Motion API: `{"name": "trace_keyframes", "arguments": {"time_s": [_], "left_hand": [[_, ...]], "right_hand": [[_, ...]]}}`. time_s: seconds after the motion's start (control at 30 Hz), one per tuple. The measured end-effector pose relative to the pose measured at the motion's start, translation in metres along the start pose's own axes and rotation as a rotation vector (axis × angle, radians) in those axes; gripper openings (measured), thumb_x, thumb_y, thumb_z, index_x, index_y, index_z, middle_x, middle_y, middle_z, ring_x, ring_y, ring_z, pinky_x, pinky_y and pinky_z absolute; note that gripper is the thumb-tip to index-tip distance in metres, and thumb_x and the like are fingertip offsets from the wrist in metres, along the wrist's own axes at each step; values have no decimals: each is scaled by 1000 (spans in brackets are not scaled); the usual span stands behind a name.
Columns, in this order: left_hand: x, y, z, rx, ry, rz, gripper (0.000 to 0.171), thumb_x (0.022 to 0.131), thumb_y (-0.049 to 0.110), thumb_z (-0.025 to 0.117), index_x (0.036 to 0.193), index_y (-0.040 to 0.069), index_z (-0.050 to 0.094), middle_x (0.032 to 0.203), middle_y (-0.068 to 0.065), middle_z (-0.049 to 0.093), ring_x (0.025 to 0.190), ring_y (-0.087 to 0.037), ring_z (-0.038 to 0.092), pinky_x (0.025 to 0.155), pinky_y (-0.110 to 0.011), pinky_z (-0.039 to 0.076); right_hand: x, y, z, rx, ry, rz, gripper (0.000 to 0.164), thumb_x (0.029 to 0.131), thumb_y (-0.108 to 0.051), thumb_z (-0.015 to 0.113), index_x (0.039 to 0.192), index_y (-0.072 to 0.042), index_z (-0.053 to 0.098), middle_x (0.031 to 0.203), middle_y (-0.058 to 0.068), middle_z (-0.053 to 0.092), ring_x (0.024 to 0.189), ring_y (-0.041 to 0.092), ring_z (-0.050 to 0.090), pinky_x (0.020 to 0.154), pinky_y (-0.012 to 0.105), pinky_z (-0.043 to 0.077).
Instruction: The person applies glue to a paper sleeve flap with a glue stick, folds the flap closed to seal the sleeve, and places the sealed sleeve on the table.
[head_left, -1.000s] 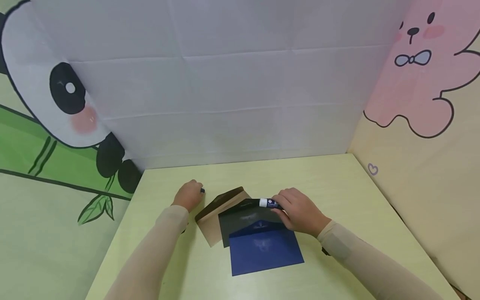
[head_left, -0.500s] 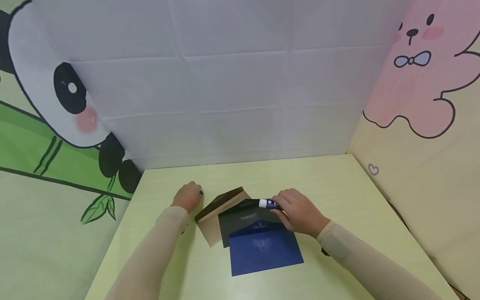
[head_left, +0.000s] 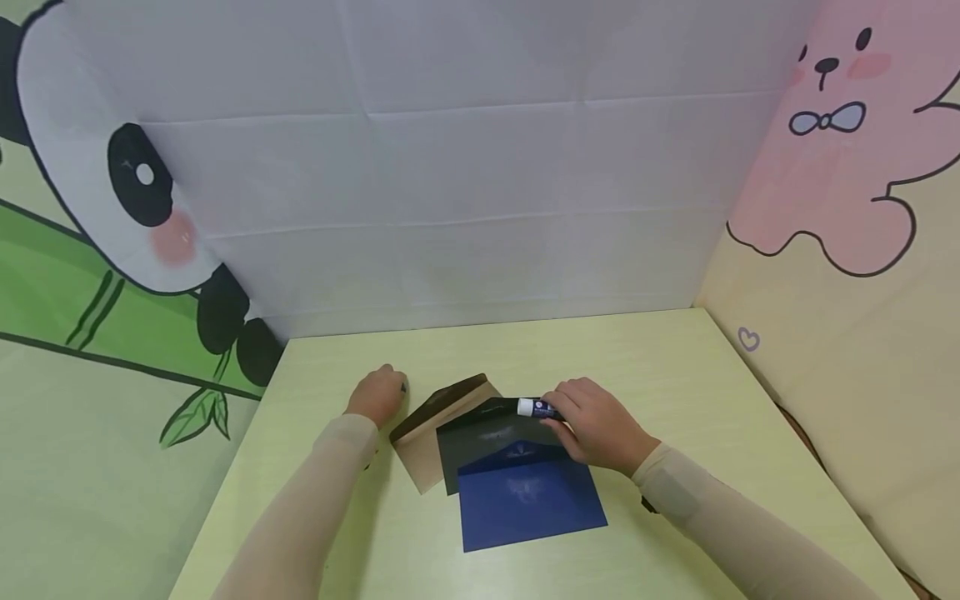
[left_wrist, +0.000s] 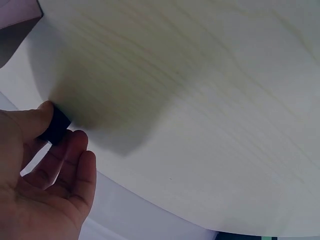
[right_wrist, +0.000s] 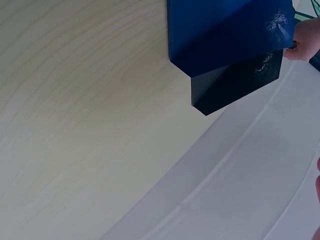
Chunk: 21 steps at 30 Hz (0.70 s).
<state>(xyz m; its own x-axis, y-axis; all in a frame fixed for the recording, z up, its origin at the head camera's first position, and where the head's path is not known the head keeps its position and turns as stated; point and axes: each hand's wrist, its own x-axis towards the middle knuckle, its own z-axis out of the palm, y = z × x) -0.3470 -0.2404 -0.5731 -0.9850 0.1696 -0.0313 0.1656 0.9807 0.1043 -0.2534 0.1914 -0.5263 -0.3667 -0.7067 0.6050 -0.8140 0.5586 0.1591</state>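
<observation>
A pale yellow tabletop spreads beneath the fingers; beyond them rises a creased white backdrop, with a panda mural to their left and a pink bear to their right.

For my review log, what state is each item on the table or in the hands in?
Blue paper envelope: flap open, topmost.
Black paper envelope: flap open, partly under the blue one.
Tan paper envelope: flap open, partly under the black one.
White-and-navy cylindrical stick: held sideways by the right hand; capped or not, unclear.
Small dark piece: pinched by the left hand.
</observation>
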Motion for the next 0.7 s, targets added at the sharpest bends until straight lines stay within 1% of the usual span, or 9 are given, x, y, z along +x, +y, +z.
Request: {"name": "trace_keyframes", "arguments": {"time_s": [0.1, 0.23, 0.33, 0.4, 0.47, 0.53, 0.6, 0.63, 0.7], "left_hand": [[-3, 0, -1, -4, 2, -6, 33, 114, 6, 74, 145, -2, 78, 128, -25, 77, 114, -42, 80, 106, -57, 69], [-6, 1, -4, -20, 8, -8, 44, 113, 11, 78, 155, -1, 71, 138, -29, 76, 124, -47, 80, 113, -60, 66], [-8, 1, -6, -30, 22, 0, 49, 112, 13, 81, 156, -2, 70, 141, -30, 75, 125, -48, 79, 114, -60, 66], [-8, 1, -8, -37, 38, 15, 50, 111, 13, 82, 156, -3, 70, 140, -29, 74, 125, -48, 77, 113, -60, 66], [-7, 3, -10, -37, 58, 36, 50, 110, 13, 82, 156, -3, 70, 139, -28, 73, 123, -47, 76, 112, -59, 66], [-8, 8, -17, -40, 75, 58, 51, 110, 14, 83, 156, -4, 70, 138, -26, 73, 123, -46, 74, 112, -58, 65], [-9, 16, -24, -41, 94, 84, 52, 110, 16, 84, 156, -3, 71, 138, -25, 73, 123, -45, 73, 113, -56, 65], [-11, 21, -28, -40, 103, 100, 53, 110, 17, 86, 156, -3, 71, 138, -25, 73, 123, -44, 73, 113, -55, 65], [-14, 30, -35, -42, 120, 134, 53, 110, 20, 86, 156, -3, 71, 138, -23, 74, 125, -43, 73, 114, -54, 65]], "right_hand": [[0, 0, 1, 8, 5, 7, 32, 107, -25, 88, 127, -4, 76, 108, 6, 79, 96, 20, 73, 89, 38, 68], [1, -2, 1, 29, 20, 33, 31, 108, -25, 86, 127, -3, 75, 109, 7, 79, 94, 21, 71, 87, 38, 67], [2, -3, 1, 38, 29, 58, 31, 118, -32, 72, 127, -2, 75, 109, 7, 79, 93, 21, 70, 85, 38, 66], [2, -5, 0, 46, 30, 77, 41, 124, -40, 59, 128, -3, 75, 109, 7, 79, 93, 21, 70, 85, 39, 66], [4, -6, -1, 60, 30, 99, 50, 126, -46, 49, 130, -3, 75, 110, 6, 79, 94, 20, 70, 85, 39, 66], [6, -8, -1, 78, 23, 128, 40, 124, -40, 60, 131, -4, 75, 111, 6, 79, 96, 20, 70, 86, 39, 66], [7, -9, -2, 92, 13, 158, 30, 117, -30, 75, 132, -4, 75, 112, 6, 80, 97, 20, 70, 87, 40, 67], [7, -10, -2, 98, 9, 169, 30, 112, -25, 81, 133, -4, 75, 112, 6, 80, 97, 20, 70, 88, 40, 67], [9, -11, -2, 107, -7, 188, 39, 102, -19, 91, 134, -4, 75, 113, 6, 80, 98, 20, 70, 89, 40, 67]]}}
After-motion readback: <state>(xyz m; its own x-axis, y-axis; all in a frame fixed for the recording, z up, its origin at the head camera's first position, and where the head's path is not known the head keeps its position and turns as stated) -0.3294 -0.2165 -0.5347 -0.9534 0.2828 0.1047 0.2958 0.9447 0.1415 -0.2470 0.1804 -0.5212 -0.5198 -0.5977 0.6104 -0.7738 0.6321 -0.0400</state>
